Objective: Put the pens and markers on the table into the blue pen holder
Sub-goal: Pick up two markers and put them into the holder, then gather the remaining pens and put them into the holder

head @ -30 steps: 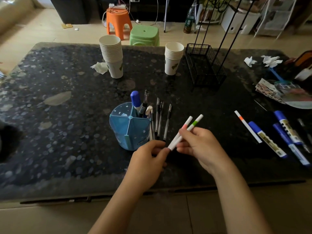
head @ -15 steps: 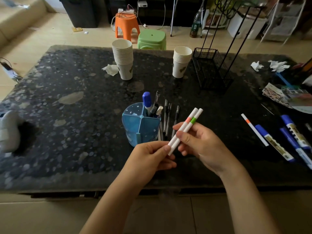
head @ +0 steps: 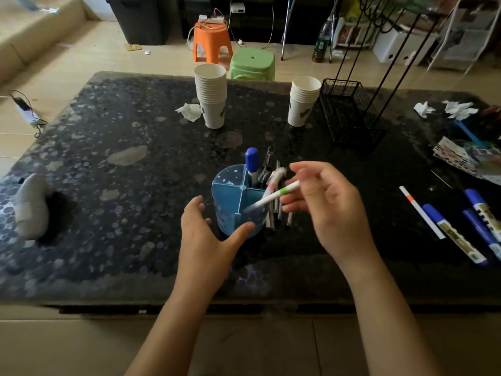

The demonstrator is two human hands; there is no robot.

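From the head view, a round blue plastic pen holder [head: 233, 202] with divider walls stands upright near the middle of the dark speckled worktop [head: 113, 169], already holding a blue-capped marker [head: 251, 163] and several dark pens in its far right sections. A white marker with a green band [head: 276, 195] leans into the holder's near right compartment, its long axis tilted, tip down to the left and free end up to the right, beside a pink-banded white marker [head: 272, 183]. The right hand [head: 329, 204] is just right of it, fingers spread apart; whether they touch the marker I cannot tell. The left hand [head: 206, 240], open, cups the holder's near left side. More markers, including a white one with an orange band [head: 421, 212], lie flat far right.
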